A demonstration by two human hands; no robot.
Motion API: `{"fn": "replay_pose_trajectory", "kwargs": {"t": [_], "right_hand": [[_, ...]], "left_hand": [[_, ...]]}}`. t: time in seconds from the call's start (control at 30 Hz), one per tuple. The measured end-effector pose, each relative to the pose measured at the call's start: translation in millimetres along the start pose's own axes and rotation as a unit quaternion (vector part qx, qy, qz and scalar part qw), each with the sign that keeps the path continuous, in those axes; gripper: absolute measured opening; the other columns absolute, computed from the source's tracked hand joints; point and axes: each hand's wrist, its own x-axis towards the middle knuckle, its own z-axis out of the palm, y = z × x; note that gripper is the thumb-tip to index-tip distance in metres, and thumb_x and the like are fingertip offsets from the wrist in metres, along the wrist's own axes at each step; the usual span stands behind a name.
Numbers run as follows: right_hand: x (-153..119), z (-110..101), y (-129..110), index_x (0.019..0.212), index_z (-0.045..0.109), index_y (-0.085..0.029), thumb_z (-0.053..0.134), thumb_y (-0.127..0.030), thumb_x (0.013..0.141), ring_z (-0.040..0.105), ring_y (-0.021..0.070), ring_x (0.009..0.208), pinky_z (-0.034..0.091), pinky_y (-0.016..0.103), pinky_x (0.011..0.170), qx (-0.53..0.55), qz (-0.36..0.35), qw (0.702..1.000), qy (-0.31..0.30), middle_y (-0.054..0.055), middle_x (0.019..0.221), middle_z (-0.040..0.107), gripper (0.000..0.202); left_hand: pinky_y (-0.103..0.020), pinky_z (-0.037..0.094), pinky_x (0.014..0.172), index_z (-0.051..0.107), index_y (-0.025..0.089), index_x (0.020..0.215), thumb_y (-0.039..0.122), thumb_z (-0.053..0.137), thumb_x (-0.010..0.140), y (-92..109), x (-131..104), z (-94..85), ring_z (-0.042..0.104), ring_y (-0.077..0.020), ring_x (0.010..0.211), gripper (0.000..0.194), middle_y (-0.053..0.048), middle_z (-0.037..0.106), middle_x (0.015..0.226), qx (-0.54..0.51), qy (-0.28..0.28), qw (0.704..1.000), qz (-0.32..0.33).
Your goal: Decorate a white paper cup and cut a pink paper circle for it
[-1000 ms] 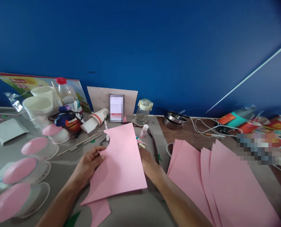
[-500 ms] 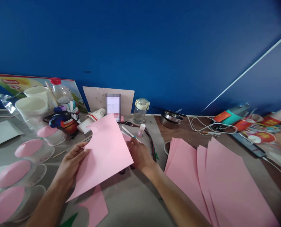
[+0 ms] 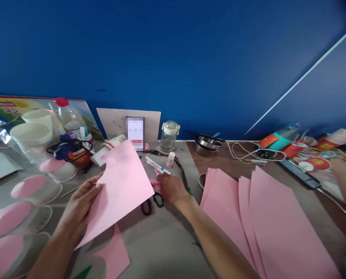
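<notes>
My left hand (image 3: 87, 193) pinches the left edge of a pink paper sheet (image 3: 123, 190) that has a curved piece cut out of its upper left. Just right of the sheet, my right hand (image 3: 171, 189) has its fingers curled at a small pink piece (image 3: 154, 183); the fingertips are partly hidden, so its grip is unclear. Black scissor handles (image 3: 152, 203) show below the sheet's right edge. White markers (image 3: 157, 166) and a small white-capped bottle (image 3: 170, 159) lie and stand beyond my right hand. A pink offcut (image 3: 116, 254) rests on the table below.
Pink-topped cups (image 3: 29, 185) line the left side, with stacked paper cups (image 3: 32, 135) and a bottle (image 3: 71, 120) behind. Pink sheets (image 3: 280, 217) fan out at right. A glass jar (image 3: 169, 136), metal bowls (image 3: 207, 145) and another person's hand (image 3: 344, 178) are farther off.
My right hand has come out from behind the sheet's right edge, and the scissor handles and pink piece show more. The view has shifted slightly right.
</notes>
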Motion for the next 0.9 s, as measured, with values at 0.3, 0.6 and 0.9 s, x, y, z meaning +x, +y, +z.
{"fn": "replay_pose_trajectory", "kwargs": {"t": [0.3,0.6,0.9], "right_hand": [[-31.0,-58.3,75.8,0.118,0.062,-0.018,0.050,-0.018,0.087,0.063,0.0246,0.095,0.047,0.034,0.081,0.043,0.158,0.960,0.229,0.014,0.115,0.059,0.034],[-25.7,-39.7,24.7,0.109,0.064,-0.020,0.051,-0.056,0.087,0.065,0.0246,0.088,0.048,0.032,0.075,0.309,-0.031,0.950,0.014,0.008,0.095,0.070,0.045],[6.4,4.7,11.0,0.115,0.060,-0.016,0.043,-0.028,0.093,0.065,0.0203,0.092,0.049,0.030,0.079,0.416,-0.022,0.908,0.049,0.008,0.100,0.070,0.030]], "left_hand": [[-0.021,0.054,0.045,0.064,0.023,0.099,0.014,0.082,0.057,-10.4,4.4,-3.6,0.066,-0.0145,0.054,0.046,0.002,0.069,0.074,0.018,-0.038,0.999,-0.012],[-0.018,0.050,0.044,0.059,0.021,0.096,0.030,0.085,0.059,-30.5,-0.1,9.5,0.061,-0.0115,0.050,0.046,0.004,0.065,0.067,0.065,-0.086,0.994,-0.018],[-0.015,0.049,0.040,0.063,0.021,0.092,0.025,0.088,0.052,-12.7,1.5,1.2,0.062,-0.0100,0.047,0.048,0.005,0.067,0.067,0.005,-0.019,1.000,0.017]]}}
